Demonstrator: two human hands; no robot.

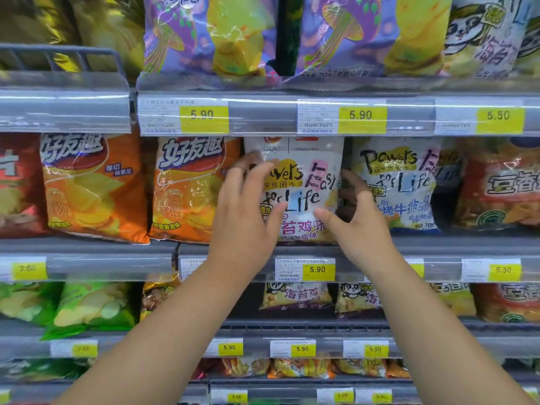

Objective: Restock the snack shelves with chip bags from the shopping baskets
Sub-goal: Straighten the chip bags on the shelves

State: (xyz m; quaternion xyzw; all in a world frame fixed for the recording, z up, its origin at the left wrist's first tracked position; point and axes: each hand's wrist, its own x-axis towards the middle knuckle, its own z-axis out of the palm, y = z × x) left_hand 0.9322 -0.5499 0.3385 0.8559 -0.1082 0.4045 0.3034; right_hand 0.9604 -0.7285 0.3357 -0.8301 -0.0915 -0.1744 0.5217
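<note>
A white chip bag (304, 182) with "Powers Easy for Life" lettering stands upright on the middle shelf (163, 247). My left hand (245, 209) lies on the bag's left edge, its fingers spread over the front and its thumb pressed against the lower middle. My right hand (358, 220) holds the bag's right edge: the thumb is on the front and the fingers curl into the gap beside a second white bag (400, 182). No shopping basket is in view.
Orange chip bags (187, 188) stand just left of the held bag, and red-orange bags (502, 185) fill the far right. Purple bags (210, 36) sit on the shelf above, and green and seaweed-flavour bags below. Yellow price tags (318, 270) line the shelf edges.
</note>
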